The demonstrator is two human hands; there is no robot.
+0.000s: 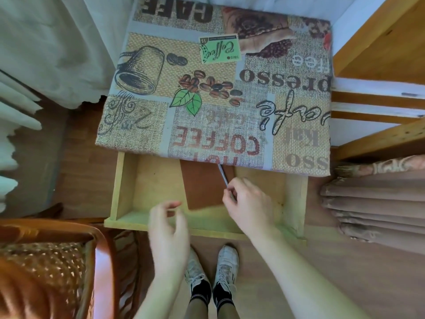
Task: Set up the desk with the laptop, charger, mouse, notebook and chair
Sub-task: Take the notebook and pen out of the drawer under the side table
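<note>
The desk [216,88] carries a coffee-print cloth and nothing else. Its pale wooden drawer [142,187] is pulled out toward me. Inside lies a brown notebook [202,185] with a thin silver pen [222,173] across it. My right hand [248,203] pinches the near end of the pen over the notebook. Hovering above the drawer's front edge, my left hand [167,224] has its fingers apart and holds nothing. The wooden chair [69,261] with a patterned seat stands at the lower left. No laptop, charger or mouse is in view.
White curtains [46,54] hang at the left of the desk. A wooden shelf frame [379,54] and brownish drapes [379,203] stand at the right. My feet in white shoes [213,272] are on the wooden floor just below the drawer.
</note>
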